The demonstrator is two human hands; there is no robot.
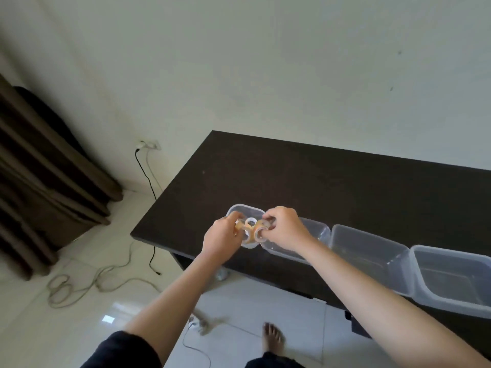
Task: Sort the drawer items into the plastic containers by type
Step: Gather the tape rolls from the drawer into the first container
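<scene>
Over the leftmost of four clear plastic tubs, several rolls of clear tape [250, 229] are bunched together between both hands. The left hand [221, 236] is curled around the rolls on its side, fingers hooked through them, and the right hand [283, 227] is closed on the rolls on the other side, thumb and fingers pinching a roll at its edge. The rolls are blurred, so their exact number cannot be told.

That leftmost tub [240, 209] sits near the front left corner of a dark table [305, 181]. The second tub [317, 229] is just beside it, partly hidden by the right wrist. The third tub [369, 248] and fourth tub [451, 280] continue the row along the table's front edge toward the right, each touching or nearly touching its neighbour.

Below the table, a bare foot [272, 338] stands on the pale tiled floor. Cables [87, 277] trail across the floor from a wall socket [150, 145], and brown curtains [39, 187] hang at the left.
</scene>
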